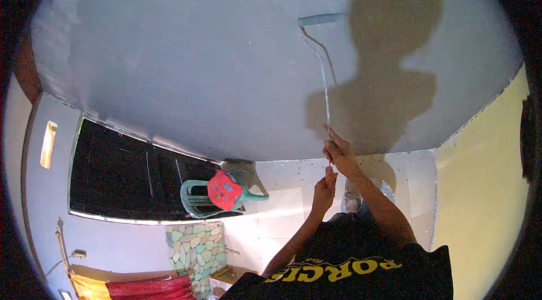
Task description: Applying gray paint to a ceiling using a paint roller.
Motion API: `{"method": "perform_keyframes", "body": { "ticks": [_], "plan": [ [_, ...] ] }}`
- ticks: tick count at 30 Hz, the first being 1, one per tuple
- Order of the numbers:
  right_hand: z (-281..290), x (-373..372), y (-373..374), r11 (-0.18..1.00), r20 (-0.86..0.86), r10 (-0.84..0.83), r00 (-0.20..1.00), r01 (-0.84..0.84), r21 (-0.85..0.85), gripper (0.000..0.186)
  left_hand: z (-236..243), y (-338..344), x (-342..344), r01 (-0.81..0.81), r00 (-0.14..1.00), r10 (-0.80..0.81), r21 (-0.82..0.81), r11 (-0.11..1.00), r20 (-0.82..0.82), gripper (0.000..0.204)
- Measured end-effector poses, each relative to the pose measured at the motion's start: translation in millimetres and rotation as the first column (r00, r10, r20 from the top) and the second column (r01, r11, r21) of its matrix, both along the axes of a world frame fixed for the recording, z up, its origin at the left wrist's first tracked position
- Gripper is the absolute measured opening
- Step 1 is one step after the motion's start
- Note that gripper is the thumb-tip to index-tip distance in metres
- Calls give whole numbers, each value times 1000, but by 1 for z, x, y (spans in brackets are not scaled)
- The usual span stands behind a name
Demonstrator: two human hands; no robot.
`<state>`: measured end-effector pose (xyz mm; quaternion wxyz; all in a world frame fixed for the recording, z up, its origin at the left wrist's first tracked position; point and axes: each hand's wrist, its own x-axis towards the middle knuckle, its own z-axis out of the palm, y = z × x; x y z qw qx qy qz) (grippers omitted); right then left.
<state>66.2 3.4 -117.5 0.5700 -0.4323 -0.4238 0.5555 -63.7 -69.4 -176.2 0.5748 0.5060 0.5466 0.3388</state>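
Both my hands are on a long-framed paint roller (320, 19), whose grey sleeve lies against the grey wall (197, 46). Lower down, my left hand (324, 191) is wrapped around the roller's handle. Just above it, my right hand (341, 156) grips the thin metal rod, with a finger pointing up along it. From there the bent rod runs up to the left end of the sleeve. My dark shadow falls across the wall to the right of the sleeve.
A green plastic chair (197, 205) with a red cloth item (224, 191) stands left, beside a dark window opening (124, 170). The yellow wall (480, 181) is at right. Pale floor tiles (279, 204) lie below. Lower left are stone cladding (195, 249) and red fabric (149, 288).
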Motion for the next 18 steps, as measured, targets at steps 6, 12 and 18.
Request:
{"method": "perform_keyframes", "body": {
  "ticks": [6,12,18],
  "plan": [
    [-11,-17,-26,999,-65,-25,998,26,22,43,-33,-23,-21,73,997,-78,-148,986,-23,48],
    [-27,-38,-27,987,50,88,995,-94,127,41,-58,-35,-25,67,980,-45,-108,992,195,45],
    [12,-52,-14,961,393,162,905,-236,147,43,-44,-38,-22,-48,963,29,67,997,270,41]
  ]
}}
